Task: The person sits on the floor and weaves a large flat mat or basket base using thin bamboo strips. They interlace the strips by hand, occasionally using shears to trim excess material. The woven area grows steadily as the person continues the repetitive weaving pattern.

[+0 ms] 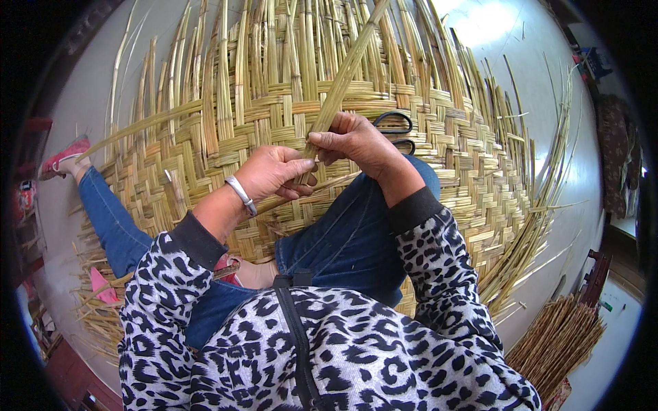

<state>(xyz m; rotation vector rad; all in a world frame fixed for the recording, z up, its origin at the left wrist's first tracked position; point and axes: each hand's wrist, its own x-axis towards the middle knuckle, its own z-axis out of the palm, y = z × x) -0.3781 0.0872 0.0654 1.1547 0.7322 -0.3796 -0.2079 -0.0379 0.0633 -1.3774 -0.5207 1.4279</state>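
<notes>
Between my two hands is a flat, pale green split reed strip (pixel 351 60), slanting up and away to the right. My left hand (pixel 277 171), with a silver bangle at the wrist, pinches its near end. Just above, my right hand (pixel 353 142) grips the same strip between thumb and fingers. Under them spreads a large woven reed mat (pixel 473 168), its weave tight at the right and near me. Long unwoven strips (pixel 274 51) fan out from its far side. The black handles of what look like scissors (pixel 393 123) lie on the mat beside my right hand.
I sit on the mat, one denim leg (pixel 113 219) stretched left, the other bent in front. Loose reed strips (pixel 524 253) lie along the right edge. A bundle of brown stalks (pixel 558 346) stands at the lower right. A pink scrap (pixel 103 285) lies at the left.
</notes>
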